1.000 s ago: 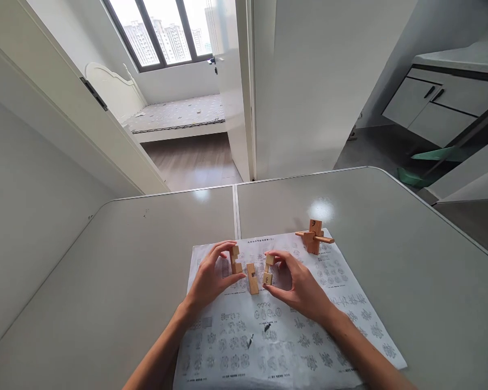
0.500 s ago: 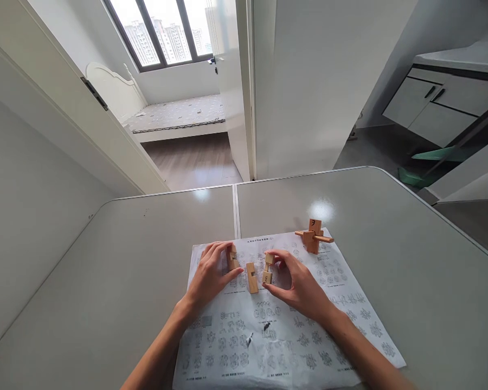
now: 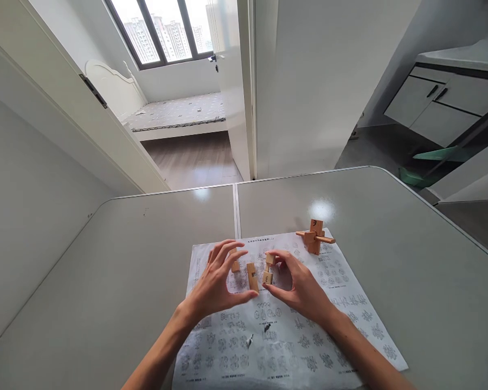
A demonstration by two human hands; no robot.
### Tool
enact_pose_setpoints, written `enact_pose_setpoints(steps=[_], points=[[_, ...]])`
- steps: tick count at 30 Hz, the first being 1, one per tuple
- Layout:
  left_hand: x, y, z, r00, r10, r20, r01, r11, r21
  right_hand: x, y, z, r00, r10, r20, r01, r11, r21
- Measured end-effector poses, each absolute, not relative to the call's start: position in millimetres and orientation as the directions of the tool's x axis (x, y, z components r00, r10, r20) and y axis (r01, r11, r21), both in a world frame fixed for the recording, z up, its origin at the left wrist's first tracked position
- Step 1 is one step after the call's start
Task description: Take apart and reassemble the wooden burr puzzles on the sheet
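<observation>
Fingers of the right hand [image 3: 299,283] clamp a notched block [image 3: 267,277] endwise, right of the middle block [image 3: 251,279], likely baring its notch; the left hand's [image 3: 214,283] are apart.

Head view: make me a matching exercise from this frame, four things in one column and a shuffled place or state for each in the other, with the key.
1. Left hand
2. Right hand
3. Interlocked wooden puzzle
4. Printed diagram sheet

A. Lying flat on the table
B. At the sheet's far right corner
C. Open and spread
D. Pinching a notched wooden block

Pairs: 1-C, 2-D, 3-B, 4-A
</observation>
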State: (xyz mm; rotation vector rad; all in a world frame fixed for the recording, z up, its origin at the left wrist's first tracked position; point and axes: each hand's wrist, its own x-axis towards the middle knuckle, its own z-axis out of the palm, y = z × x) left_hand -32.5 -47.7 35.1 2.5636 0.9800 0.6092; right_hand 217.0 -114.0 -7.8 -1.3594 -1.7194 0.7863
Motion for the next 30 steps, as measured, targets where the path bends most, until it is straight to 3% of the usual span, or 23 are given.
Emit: enact_pose_setpoints(steps=[4,7,10,12,14,17,19,25,30], points=[[-26,-50,37,0.721,0.666,0.192,0.558,-0.722,0.41,216,-114,-7,-0.106,0.971,0.215,0.484,0.239,-0.842],[-20,-50,38,0.684,0.7,0.206,0.557,-0.683,0.472,216,-114,-7,-0.097,0.967,0.234,0.474,0.252,-0.844],[-15,-52,44,0.61,0.765,0.206,0.46,-0.553,0.694,216,-113,-7,-0.03,0.958,0.286,0.446,0.269,-0.854],[-11,-54,46,0.573,0.812,0.111,0.296,-0.331,0.896,217,-113,-7,0.055,0.948,0.312,0.435,0.259,-0.862],[-6,-58,45,0.589,0.808,0.009,0.057,-0.053,0.997,217,-113,-5,0.139,0.937,0.322,0.438,0.233,-0.868],[6,-65,39,0.61,0.791,-0.059,-0.242,0.257,0.936,218,-113,-3,0.219,0.917,0.333,0.439,0.212,-0.873],[14,-69,35,0.629,0.77,-0.103,-0.341,0.393,0.854,218,-113,-3,0.243,0.908,0.342,0.428,0.216,-0.878],[32,-74,31,0.624,0.722,-0.299,-0.38,0.614,0.692,221,-113,-8,0.288,0.888,0.36,0.416,0.223,-0.882],[42,-71,19,0.665,0.648,-0.371,-0.388,0.725,0.57,221,-113,-5,0.206,0.869,0.45,0.51,0.297,-0.807]])
